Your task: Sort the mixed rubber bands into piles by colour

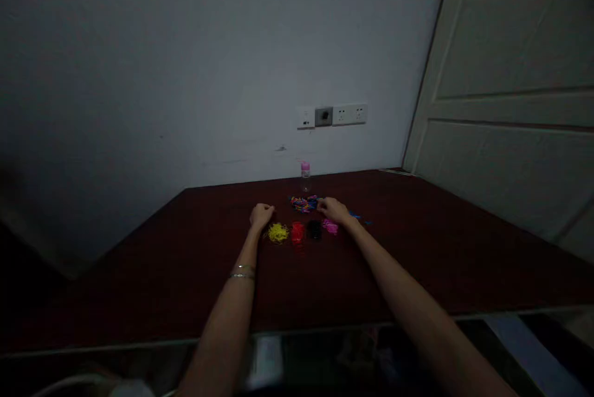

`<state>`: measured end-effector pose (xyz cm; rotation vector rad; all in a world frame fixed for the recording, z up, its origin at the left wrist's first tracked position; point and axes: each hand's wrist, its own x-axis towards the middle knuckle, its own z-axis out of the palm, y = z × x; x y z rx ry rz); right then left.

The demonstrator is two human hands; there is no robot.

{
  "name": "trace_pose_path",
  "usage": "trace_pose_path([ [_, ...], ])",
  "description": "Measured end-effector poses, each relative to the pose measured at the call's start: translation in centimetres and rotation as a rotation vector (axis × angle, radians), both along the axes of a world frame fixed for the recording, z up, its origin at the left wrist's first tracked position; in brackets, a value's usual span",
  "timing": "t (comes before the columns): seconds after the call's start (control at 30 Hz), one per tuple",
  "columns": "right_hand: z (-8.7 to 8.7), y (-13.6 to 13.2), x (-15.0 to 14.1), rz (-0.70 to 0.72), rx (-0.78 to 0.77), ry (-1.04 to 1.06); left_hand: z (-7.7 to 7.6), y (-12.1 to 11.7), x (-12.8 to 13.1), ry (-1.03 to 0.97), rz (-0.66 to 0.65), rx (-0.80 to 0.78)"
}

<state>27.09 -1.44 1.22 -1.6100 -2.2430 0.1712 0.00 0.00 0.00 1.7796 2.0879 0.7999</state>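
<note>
My left hand [262, 214] rests on the table left of the piles, its fingers curled closed; anything inside is hidden. My right hand [332, 209] reaches to the right edge of a mixed-colour pile of small bands [302, 204], thumb and fingers pinched together. What they pinch is too small to make out. Nearer to me, sorted piles lie in a row: yellow bands [278, 233], red bands [297, 232], black bands [314, 229] and pink bands [330, 227]. A few blue bands [354, 215] lie beyond the right wrist, partly covered by it.
A small clear bottle with a pink cap [305, 177] stands behind the mixed pile. The dark red table [185, 273] meets a pale wall with sockets [349, 114]. A panelled door [501, 106] rises at the right. Dim, blurred items lie below the front edge.
</note>
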Motion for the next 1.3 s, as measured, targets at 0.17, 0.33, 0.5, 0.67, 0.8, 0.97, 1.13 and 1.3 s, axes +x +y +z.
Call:
trace_pose_path([
  [0.17,-0.4,0.5,0.2,-0.009,-0.02,0.021,-0.1,0.1,0.1,-0.003,0.015,-0.011],
  [0.33,-0.8,1.1,0.6,0.008,-0.044,0.077,0.3,-0.3,0.5,-0.005,0.029,-0.003],
  [0.5,-0.9,1.3,0.9,0.005,-0.028,0.104,0.5,-0.5,0.7,-0.012,0.039,-0.016],
  [0.67,-0.8,1.2,0.9,0.013,-0.013,0.131,0.7,-0.7,0.8,-0.014,0.025,-0.016],
  [0.8,-0.9,1.4,1.0,0.028,0.008,0.156,0.7,-0.8,0.8,-0.02,0.029,-0.01],
  [0.97,-1.4,1.8,1.1,0.039,0.02,0.173,0.6,-0.7,0.8,-0.013,0.036,-0.011],
  [1.13,-1.7,2.1,1.1,0.055,0.031,0.171,0.5,-0.6,0.9,-0.01,0.041,-0.013],
  [1.3,-1.2,1.6,1.2,0.029,0.04,0.135,0.4,-0.5,0.8,-0.006,0.028,-0.007],
])
